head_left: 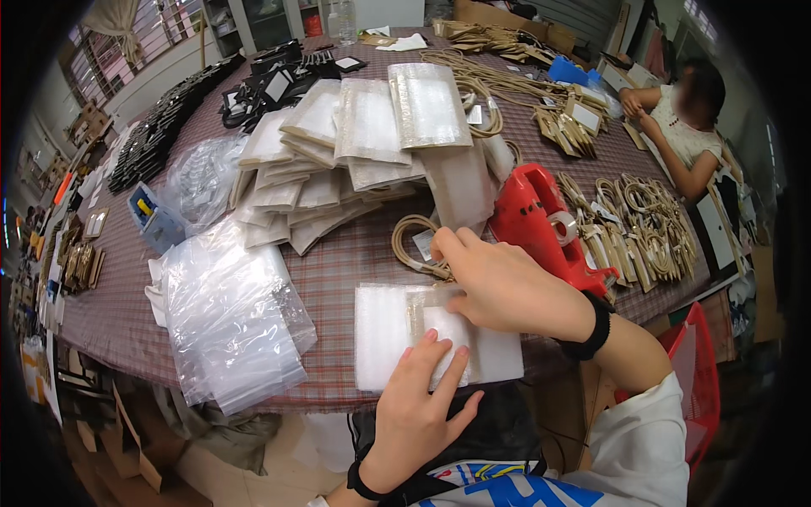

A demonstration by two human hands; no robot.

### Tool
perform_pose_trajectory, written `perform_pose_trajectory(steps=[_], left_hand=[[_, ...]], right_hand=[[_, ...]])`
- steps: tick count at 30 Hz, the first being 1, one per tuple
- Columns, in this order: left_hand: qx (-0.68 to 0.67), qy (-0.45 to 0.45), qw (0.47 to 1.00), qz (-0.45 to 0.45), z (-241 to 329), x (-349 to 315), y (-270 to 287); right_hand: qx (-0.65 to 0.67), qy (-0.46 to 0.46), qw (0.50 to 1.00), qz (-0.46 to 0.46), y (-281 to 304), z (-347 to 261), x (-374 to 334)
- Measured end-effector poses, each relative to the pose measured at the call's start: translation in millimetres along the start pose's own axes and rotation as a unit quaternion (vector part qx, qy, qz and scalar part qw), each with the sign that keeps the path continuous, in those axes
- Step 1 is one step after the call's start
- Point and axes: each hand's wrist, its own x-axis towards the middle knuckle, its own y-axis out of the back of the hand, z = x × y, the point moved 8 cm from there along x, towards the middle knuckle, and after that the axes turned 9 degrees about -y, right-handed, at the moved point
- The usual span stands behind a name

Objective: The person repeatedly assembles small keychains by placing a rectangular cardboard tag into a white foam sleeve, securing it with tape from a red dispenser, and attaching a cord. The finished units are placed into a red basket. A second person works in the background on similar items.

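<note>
A white foam sheet (380,338) lies flat on the table in front of me. On it rests a smaller flat packet (431,317) with a pale tan edge and a white face. My left hand (418,414) is spread, its fingertips pressing on the packet's near part. Bent over the packet's far right part is my right hand (515,287), fingers curled, thumb low against the packet. Its curled fingers meet the end of a coiled tan cord (410,241) with a white tag; what they grip is hidden. Beside this hand stands a red tape dispenser (536,215) with a roll of tape.
Clear plastic bags (228,313) lie at left, by a blue-grey box (156,220). Foam-wrapped packets (363,127) are piled beyond my hands. Coiled tan cords (646,220) cover the right side, black items (169,118) the far left. Another person (688,135) sits at far right.
</note>
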Motion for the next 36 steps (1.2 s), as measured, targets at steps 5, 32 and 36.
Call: perform_pose_trajectory(steps=[5,32,36], left_hand=[[-0.001,-0.001,1.000,0.026,1.8,-0.3,4.5],[0.037,0.000,0.999,0.036,-6.7,-13.4,0.4],[0.022,-0.017,0.999,0.037,2.4,-4.7,-4.9]], right_hand=[[0.026,-0.039,0.998,0.035,1.2,35.6,-16.2],[0.049,-0.037,0.924,0.377,58.5,70.9,-117.2],[0.344,-0.191,0.907,0.150,42.8,177.7,-127.5]])
